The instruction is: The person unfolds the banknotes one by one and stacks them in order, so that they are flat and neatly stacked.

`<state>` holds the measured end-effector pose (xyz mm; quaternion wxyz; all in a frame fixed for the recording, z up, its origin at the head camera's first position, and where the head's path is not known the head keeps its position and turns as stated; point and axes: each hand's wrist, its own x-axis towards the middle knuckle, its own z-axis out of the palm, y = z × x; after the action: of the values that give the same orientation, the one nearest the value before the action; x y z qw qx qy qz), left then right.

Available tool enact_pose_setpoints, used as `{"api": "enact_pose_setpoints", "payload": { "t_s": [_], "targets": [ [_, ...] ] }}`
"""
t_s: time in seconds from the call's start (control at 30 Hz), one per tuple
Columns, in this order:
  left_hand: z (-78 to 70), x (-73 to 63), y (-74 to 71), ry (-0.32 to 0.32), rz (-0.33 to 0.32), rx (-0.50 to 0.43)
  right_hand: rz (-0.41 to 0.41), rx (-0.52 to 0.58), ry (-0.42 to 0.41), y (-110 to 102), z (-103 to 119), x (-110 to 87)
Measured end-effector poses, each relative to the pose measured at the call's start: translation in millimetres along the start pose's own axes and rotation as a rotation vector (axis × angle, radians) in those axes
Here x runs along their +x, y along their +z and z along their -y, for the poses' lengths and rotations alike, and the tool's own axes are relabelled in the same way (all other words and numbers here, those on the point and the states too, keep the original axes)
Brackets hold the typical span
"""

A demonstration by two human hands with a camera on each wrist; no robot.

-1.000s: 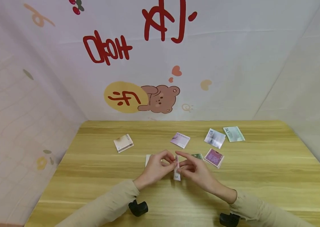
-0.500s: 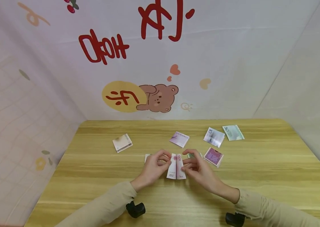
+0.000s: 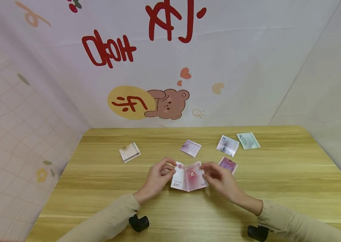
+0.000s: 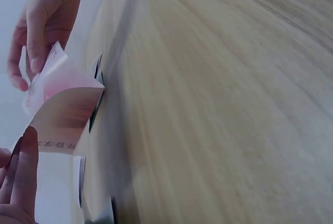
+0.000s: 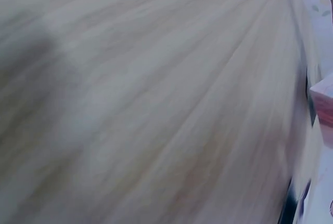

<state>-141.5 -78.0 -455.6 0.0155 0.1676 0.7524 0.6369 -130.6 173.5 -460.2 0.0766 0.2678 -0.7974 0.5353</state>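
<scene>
A pinkish-red 100 banknote is spread in front of me, with a crease down its middle that leaves its two halves angled. My left hand pinches its left edge between thumb and fingers. At the opposite edge, my right hand pinches the note near its upper right corner. In the left wrist view the banknote is held up off the table, bent along the fold. Only a corner of the banknote enters the right wrist view, and my right fingers are out of that picture.
Folded notes lie on the wooden table: a brownish one at left, a purple one behind the hands, a 10 note, a green 50 note and a magenta one at right. A printed cloth backdrop stands behind.
The 100 banknote, a narrow folded strip one second ago, has been unfolded sideways. My hands have moved apart, and the note and right hand now cover the green note behind.
</scene>
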Motion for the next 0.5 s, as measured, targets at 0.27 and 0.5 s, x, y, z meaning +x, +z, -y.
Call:
{"api": "enact_pose_setpoints", "payload": {
  "t_s": [0.27, 0.5],
  "targets": [
    [8.1, -4.4, -7.5, -0.028, -0.012, 0.02, 0.018, -0.023, 0.062, -9.5, -6.3, -7.8],
    [13.4, -7.0, -12.4, -0.053, -0.007, 0.002, 0.014, -0.033, 0.09, -15.4, -9.9, -9.1]
  ]
}}
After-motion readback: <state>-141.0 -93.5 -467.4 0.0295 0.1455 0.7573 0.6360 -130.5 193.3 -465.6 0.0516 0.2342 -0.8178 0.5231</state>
